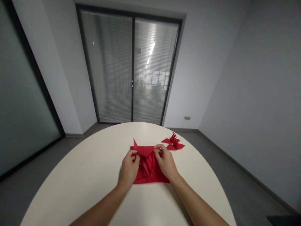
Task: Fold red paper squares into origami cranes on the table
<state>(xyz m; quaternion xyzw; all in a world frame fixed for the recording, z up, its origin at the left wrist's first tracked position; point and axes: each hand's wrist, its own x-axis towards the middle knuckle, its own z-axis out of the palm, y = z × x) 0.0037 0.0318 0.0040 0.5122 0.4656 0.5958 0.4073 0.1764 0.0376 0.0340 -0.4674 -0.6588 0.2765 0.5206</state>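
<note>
Two hands, left hand [129, 168], right hand [165, 161], pinching creased, half-folded red paper [148, 171].

red paper sheet [148, 168] is thin and matt, creased sharp along its folds. the folded paper crane [173, 142] has the same dull red stock. the table [94, 175] shows a smooth, off-white top with a soft satin sheen. the glass doors [131, 69] are glossy, with slatted blinds.

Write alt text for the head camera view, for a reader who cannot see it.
The left hand and right hand pinch the top fold of a red paper sheet lying on a white round table. A small folded red paper figure sits beyond the right hand; glass doors with blinds stand behind.
</note>
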